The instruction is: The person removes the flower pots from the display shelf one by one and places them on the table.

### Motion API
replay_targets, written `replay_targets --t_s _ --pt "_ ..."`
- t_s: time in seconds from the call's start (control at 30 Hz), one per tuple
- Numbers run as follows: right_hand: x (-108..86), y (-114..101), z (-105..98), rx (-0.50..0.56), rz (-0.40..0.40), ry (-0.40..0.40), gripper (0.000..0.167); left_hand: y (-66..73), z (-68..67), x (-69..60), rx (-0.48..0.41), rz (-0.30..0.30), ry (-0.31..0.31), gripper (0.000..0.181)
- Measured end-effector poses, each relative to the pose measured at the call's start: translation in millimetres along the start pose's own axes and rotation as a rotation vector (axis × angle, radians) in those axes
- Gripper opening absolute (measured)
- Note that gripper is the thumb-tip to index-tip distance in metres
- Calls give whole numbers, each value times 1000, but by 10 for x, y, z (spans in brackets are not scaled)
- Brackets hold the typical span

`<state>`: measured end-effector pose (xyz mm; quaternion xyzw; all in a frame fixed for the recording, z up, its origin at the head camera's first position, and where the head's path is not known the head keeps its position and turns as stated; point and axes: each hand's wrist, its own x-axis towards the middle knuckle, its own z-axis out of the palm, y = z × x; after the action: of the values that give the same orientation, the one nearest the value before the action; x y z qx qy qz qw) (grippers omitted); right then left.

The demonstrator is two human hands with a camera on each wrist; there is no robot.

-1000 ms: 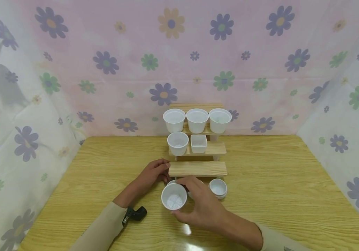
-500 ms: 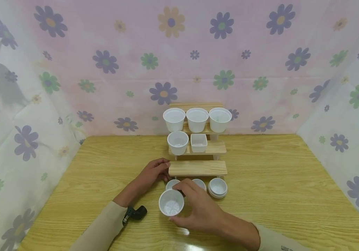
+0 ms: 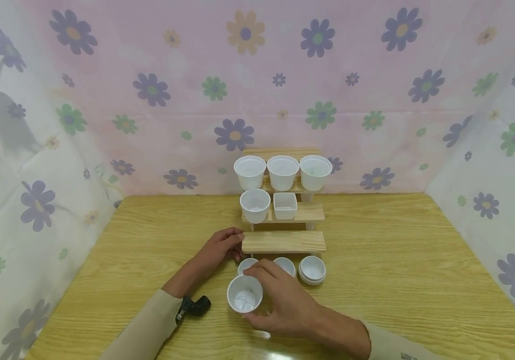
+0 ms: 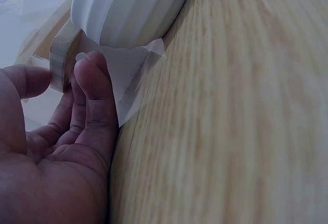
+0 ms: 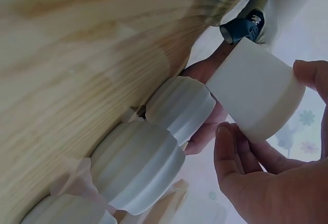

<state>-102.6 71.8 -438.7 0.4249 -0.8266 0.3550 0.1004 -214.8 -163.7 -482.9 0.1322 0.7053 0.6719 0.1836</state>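
My right hand (image 3: 289, 305) (image 5: 287, 183) holds a smooth white cup (image 3: 245, 295) (image 5: 256, 90) by its sides, thumb opposite fingers, mouth facing up in the head view. The cup hangs just in front of a small white pot (image 3: 247, 263) at the left of the front row. My left hand (image 3: 217, 250) (image 4: 66, 137) grips the left end of the lowest step (image 3: 284, 242) of a wooden tiered stand, thumb on the board end (image 4: 64, 55) and fingers curled beneath. Ribbed white pots (image 5: 138, 165) show close by in the right wrist view.
Three white cups (image 3: 283, 172) stand in a row on an upper step; a round cup (image 3: 255, 206) and a square one (image 3: 285, 206) are below. More small pots (image 3: 313, 268) sit in front of the stand. Flowered cloth (image 3: 185, 60) hangs behind the table (image 3: 388, 260).
My right hand and its cup have moved slightly left and toward the front, so more of the small pots behind shows. My left hand stays at the stand.
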Motion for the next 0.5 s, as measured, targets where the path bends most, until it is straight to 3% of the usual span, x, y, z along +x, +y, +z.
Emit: replay_targets --t_s 0.5 --pt "-12 88 37 -106 -94 12 71 -4 -7 9 -9 -2 0 33"
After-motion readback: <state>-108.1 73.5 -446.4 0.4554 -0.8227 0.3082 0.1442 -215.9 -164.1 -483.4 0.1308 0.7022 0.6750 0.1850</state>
